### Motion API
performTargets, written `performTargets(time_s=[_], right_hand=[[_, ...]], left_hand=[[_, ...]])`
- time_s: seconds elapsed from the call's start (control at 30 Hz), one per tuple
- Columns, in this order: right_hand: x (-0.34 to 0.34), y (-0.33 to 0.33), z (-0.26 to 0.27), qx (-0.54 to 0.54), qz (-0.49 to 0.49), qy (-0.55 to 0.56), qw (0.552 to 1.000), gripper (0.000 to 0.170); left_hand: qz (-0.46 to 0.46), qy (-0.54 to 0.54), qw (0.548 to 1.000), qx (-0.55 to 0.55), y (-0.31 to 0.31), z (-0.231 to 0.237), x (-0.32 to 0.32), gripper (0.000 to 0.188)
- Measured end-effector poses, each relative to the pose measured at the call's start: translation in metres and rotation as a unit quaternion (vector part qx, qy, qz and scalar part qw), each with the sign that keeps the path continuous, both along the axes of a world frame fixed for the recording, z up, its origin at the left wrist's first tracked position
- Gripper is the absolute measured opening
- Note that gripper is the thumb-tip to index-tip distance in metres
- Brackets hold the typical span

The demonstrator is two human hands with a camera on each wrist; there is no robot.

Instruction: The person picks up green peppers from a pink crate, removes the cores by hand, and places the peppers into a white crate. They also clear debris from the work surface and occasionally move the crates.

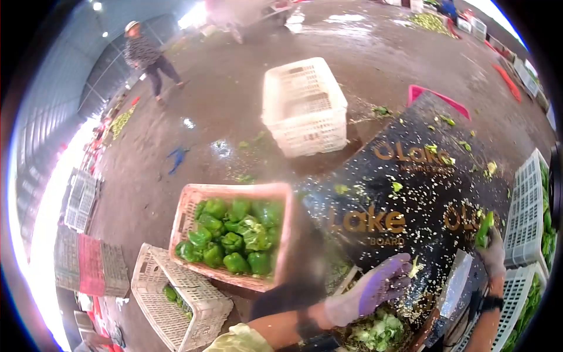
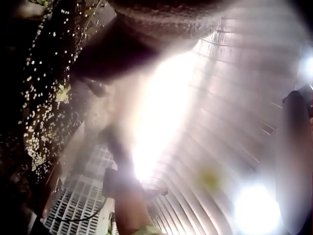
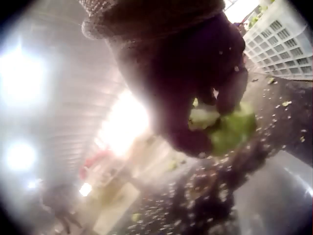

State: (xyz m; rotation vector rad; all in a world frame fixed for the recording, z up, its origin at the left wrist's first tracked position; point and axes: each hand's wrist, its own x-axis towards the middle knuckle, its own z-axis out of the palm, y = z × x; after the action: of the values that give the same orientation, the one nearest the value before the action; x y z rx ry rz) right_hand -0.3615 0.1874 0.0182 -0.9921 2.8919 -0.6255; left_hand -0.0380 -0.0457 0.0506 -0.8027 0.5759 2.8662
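My right hand [image 1: 492, 258], in a pale glove, grips a green pepper [image 1: 484, 229] above the right side of the seed-strewn black board [image 1: 375, 193]. In the right wrist view, the thumb and fingers curl round the pepper [image 3: 234, 129]. My left hand [image 1: 369, 290], in a glove with a purple palm, hovers over the board's near edge with fingers extended and nothing in them. By its fingertips is a pale yellow scrap [image 1: 416, 268]. A flat silvery metal plate [image 1: 456, 281] stands between the hands. Below the left hand lies a heap of pale green pepper scraps [image 1: 380, 333].
A pink-white crate [image 1: 233, 189] of green peppers stands left of the board. A tipped white crate [image 1: 155, 293] lies nearer. Stacked white crates [image 1: 305, 126] stand beyond. Crates of green peppers [image 1: 524, 205] line the right. A person [image 1: 143, 53] stands far left.
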Motion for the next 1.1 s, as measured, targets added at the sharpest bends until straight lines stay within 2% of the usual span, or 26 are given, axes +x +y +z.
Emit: performTargets(time_s=[0.03, 0.07, 0.1, 0.13, 0.2, 0.23, 0.27, 0.3, 0.33, 0.37, 0.47, 0.5, 0.53, 0.57, 0.63, 0.7, 0.77, 0.8, 0.83, 0.87, 0.93, 0.97, 1.0, 1.03, 1.1], right_hand=[[0.026, -0.01, 0.027, -0.078, -0.02, -0.169, 0.982, 0.067], [0.071, -0.024, 0.067, -0.153, -0.04, -0.332, 0.93, 0.069], [0.116, -0.038, 0.1, -0.178, -0.044, -0.385, 0.905, 0.069], [0.156, -0.05, 0.125, -0.203, -0.047, -0.434, 0.877, 0.069], [0.212, -0.052, 0.124, -0.222, -0.016, -0.548, 0.806, 0.058], [0.238, -0.055, 0.115, -0.213, -0.027, -0.564, 0.798, 0.062], [0.259, -0.059, 0.104, -0.202, -0.039, -0.58, 0.788, 0.065], [0.274, -0.063, 0.096, -0.2, -0.029, -0.555, 0.807, 0.06], [0.285, -0.066, 0.094, -0.195, -0.021, -0.531, 0.824, 0.055], [0.292, -0.066, 0.108, -0.218, 0.009, -0.615, 0.758, 0.054], [0.302, -0.055, 0.112, -0.247, 0.126, -0.586, 0.762, 0.055], [0.305, -0.054, 0.109, -0.244, 0.082, -0.591, 0.765, 0.053], [0.307, -0.052, 0.108, -0.214, 0.084, -0.54, 0.809, 0.049], [0.311, -0.054, 0.113, -0.215, 0.075, -0.534, 0.814, 0.049], [0.321, -0.06, 0.117, -0.221, 0.064, -0.522, 0.821, 0.049], [0.326, -0.065, 0.118, -0.239, 0.055, -0.501, 0.83, 0.047], [0.328, -0.068, 0.118, -0.267, 0.03, -0.493, 0.827, 0.045], [0.327, -0.07, 0.115, -0.281, 0.02, -0.491, 0.825, 0.044], [0.32, -0.066, 0.092, -0.297, 0.054, -0.394, 0.868, 0.04], [0.323, -0.07, 0.097, -0.298, 0.052, -0.371, 0.878, 0.036], [0.329, -0.074, 0.096, -0.339, 0.042, -0.296, 0.892, 0.036], [0.325, -0.067, 0.094, -0.299, 0.069, -0.183, 0.934, 0.036], [0.33, -0.065, 0.098, -0.353, 0.014, -0.182, 0.918, 0.036], [0.337, -0.062, 0.109, -0.406, -0.054, -0.249, 0.878, 0.035], [0.332, -0.046, 0.117, -0.371, -0.079, -0.315, 0.87, 0.037]], left_hand=[[-0.013, -0.015, 1.0, -0.024, 0.0, 0.006, 0.002, 0.052], [-0.03, -0.029, 0.998, -0.05, 0.001, 0.012, 0.003, 0.05], [-0.033, 0.014, 0.999, -0.034, 0.009, -0.002, 0.007, 0.053], [-0.062, -0.012, 0.997, -0.048, 0.014, 0.006, 0.007, 0.055], [-0.084, 0.015, 0.996, -0.029, 0.022, 0.022, 0.013, 0.061], [-0.029, 0.165, 0.984, 0.054, 0.036, -0.007, 0.022, 0.064], [-0.042, 0.157, 0.987, 0.013, 0.035, 0.016, 0.029, 0.046], [-0.055, 0.149, 0.987, -0.028, 0.033, 0.039, 0.035, 0.031], [-0.03, 0.115, 0.993, -0.004, 0.037, 0.038, 0.039, 0.025], [-0.004, 0.082, 0.996, 0.02, 0.042, 0.038, 0.043, 0.034], [-0.001, 0.098, 0.995, 0.011, 0.036, 0.033, 0.052, 0.036], [0.002, 0.102, 0.995, 0.006, 0.039, 0.037, 0.056, 0.036], [0.017, 0.142, 0.989, -0.045, 0.04, 0.037, 0.057, 0.033], [0.035, 0.18, 0.978, -0.096, 0.042, 0.037, 0.059, 0.03], [0.103, 0.309, 0.902, -0.283, 0.043, 0.02, 0.064, 0.029], [0.028, 0.36, 0.883, -0.299, 0.031, 0.002, 0.057, 0.047], [-0.016, 0.397, 0.866, -0.304, 0.023, -0.01, 0.053, 0.076], [-0.031, 0.366, 0.893, -0.26, 0.022, -0.004, 0.052, 0.075], [-0.041, 0.301, 0.931, -0.201, 0.02, 0.005, 0.051, 0.075], [-0.048, 0.233, 0.958, -0.163, 0.014, 0.015, 0.05, 0.074], [-0.043, 0.135, 0.974, -0.174, 0.002, 0.028, 0.05, 0.069], [-0.04, 0.092, 0.977, -0.188, -0.004, 0.035, 0.051, 0.066], [-0.017, 0.098, 0.981, -0.166, -0.002, 0.029, 0.051, 0.061], [0.007, 0.104, 0.984, -0.145, -0.001, 0.023, 0.05, 0.057], [0.068, 0.137, 0.985, 0.076, -0.013, 0.017, 0.029, 0.051]])
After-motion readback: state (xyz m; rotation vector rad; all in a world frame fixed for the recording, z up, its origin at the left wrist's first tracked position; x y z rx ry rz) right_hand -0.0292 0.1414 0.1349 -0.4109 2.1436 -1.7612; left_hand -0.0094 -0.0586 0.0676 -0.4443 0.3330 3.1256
